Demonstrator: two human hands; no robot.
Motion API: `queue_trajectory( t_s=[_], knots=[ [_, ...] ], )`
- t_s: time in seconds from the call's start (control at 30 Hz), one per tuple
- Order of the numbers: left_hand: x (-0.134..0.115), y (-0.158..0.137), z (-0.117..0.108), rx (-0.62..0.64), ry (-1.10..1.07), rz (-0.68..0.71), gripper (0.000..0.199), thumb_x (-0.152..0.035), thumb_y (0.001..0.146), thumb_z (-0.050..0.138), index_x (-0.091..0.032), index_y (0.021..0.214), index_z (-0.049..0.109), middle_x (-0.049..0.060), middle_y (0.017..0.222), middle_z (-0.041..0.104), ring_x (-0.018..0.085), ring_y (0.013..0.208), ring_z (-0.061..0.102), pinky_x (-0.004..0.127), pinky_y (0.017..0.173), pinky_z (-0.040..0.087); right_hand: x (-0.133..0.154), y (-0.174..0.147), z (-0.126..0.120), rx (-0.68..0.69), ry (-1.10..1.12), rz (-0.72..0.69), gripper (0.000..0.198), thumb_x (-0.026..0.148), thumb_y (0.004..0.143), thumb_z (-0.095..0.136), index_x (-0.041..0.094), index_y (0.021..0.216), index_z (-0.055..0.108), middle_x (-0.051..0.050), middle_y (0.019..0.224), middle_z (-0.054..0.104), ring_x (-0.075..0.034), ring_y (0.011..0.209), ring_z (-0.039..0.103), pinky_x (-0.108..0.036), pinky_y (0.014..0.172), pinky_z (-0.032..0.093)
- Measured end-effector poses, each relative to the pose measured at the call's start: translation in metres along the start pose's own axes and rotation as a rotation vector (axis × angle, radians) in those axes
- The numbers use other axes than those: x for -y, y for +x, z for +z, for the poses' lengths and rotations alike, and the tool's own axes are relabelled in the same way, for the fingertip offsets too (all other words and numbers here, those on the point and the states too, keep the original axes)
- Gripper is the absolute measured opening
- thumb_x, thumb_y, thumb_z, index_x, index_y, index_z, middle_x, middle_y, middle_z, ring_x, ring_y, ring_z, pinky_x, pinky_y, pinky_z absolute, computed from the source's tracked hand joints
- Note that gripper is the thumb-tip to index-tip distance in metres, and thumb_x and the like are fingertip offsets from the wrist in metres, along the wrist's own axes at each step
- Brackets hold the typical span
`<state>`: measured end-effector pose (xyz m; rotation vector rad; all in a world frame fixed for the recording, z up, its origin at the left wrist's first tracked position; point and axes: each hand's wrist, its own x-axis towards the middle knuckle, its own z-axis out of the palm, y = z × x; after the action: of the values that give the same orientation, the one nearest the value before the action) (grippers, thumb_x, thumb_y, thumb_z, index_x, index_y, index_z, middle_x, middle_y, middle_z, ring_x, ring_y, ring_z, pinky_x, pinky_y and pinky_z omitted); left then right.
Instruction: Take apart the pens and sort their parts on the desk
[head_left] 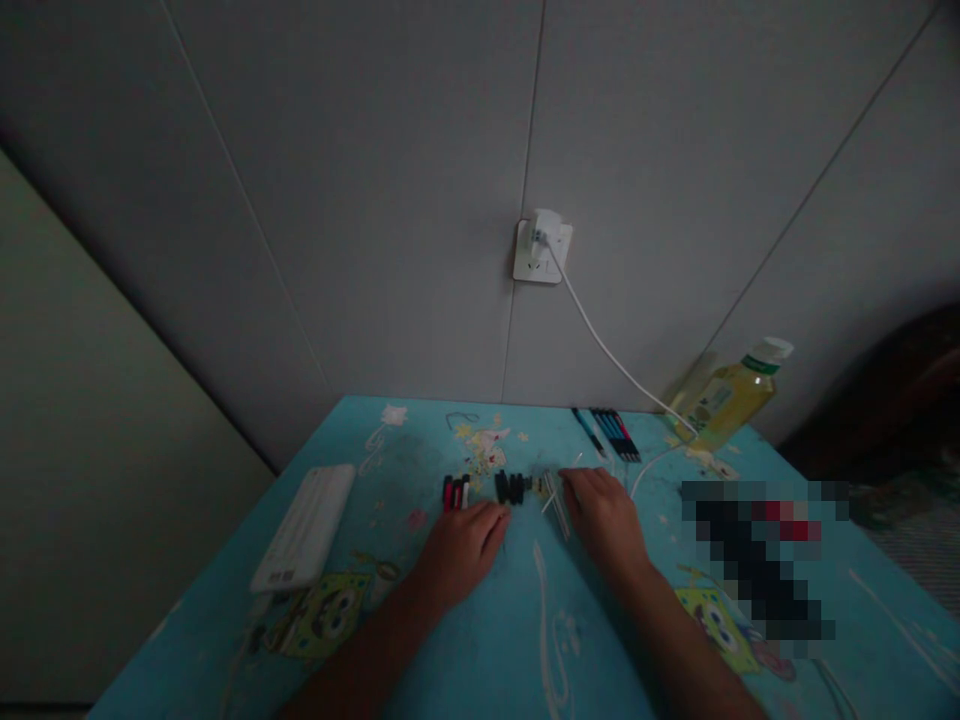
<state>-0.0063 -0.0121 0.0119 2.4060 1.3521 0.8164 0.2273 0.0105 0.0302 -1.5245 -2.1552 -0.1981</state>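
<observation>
Slim pale rods [559, 512] lie on the surface [480, 660], just beside the fingers of the right hand [600, 510]. These fingers are bent down; whether they pinch a rod cannot be told. The left hand [469, 545] is at a row of red, black and white sticks [455, 492], its fingers curled and close together; any grip is hidden. Short black pieces [510, 488] lie between the hands.

Risk: a sideways sweep of either hand could scatter the black pieces or set the rods rolling, as all appear loose and light. A snag on the white cable [591, 328] could disturb the bottle [731, 405] — the two appear close together.

Clearance: the far edge meets the wall [375, 250], with pens [615, 435] near it. Open room lies nearer the person — between the forearms.
</observation>
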Motion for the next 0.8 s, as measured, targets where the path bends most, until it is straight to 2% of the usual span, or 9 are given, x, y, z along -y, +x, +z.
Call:
queue_trajectory(
  t_s=[0.13,0.27,0.43,0.63,0.8],
  knots=[
    [0.002,0.0,0.001,0.015,0.01,0.017,0.029,-0.027,0.101,0.038,-0.022,0.105,0.066,0.005,0.094,0.07,0.017,0.089,0.066,0.029,0.084,0.049,-0.012,0.001,0.002,0.089,-0.026,-0.052,0.024,0.015,0.093,0.051,0.021,0.108,0.068,-0.009,0.098,0.07,-0.024,0.094,0.06,-0.036,0.087,0.044],
    [0.002,0.0,0.001,0.018,0.019,0.012,0.028,-0.027,0.101,0.038,-0.022,0.103,0.066,0.005,0.091,0.069,0.017,0.087,0.066,0.029,0.083,0.049,-0.01,0.001,0.008,0.153,-0.035,-0.112,0.029,0.011,0.09,0.053,0.023,0.113,0.067,-0.008,0.102,0.068,-0.022,0.094,0.059,-0.034,0.088,0.045],
    [-0.001,0.0,-0.001,0.033,0.042,0.018,0.028,-0.027,0.101,0.038,-0.023,0.1,0.065,0.004,0.091,0.069,0.017,0.085,0.065,0.028,0.08,0.048,-0.006,0.0,0.013,0.184,-0.077,-0.1,0.038,0.004,0.087,0.052,0.023,0.117,0.066,-0.009,0.112,0.065,-0.022,0.099,0.059,-0.033,0.089,0.045],
    [-0.002,0.0,-0.002,0.036,0.067,0.029,0.026,-0.025,0.099,0.04,-0.022,0.097,0.066,0.004,0.087,0.068,0.017,0.083,0.065,0.028,0.078,0.048,0.003,-0.003,0.013,0.176,-0.007,-0.08,0.023,0.02,0.095,0.05,0.023,0.111,0.067,-0.008,0.101,0.065,-0.021,0.093,0.061,-0.033,0.088,0.045],
    [-0.003,0.0,-0.004,0.049,0.082,0.035,0.025,-0.025,0.099,0.04,-0.022,0.094,0.065,0.003,0.086,0.068,0.016,0.081,0.065,0.027,0.076,0.048,0.017,-0.006,0.019,0.176,0.075,-0.129,0.027,0.029,0.095,0.055,0.024,0.119,0.064,-0.008,0.101,0.063,-0.021,0.095,0.06,-0.033,0.087,0.045]
  ],
)
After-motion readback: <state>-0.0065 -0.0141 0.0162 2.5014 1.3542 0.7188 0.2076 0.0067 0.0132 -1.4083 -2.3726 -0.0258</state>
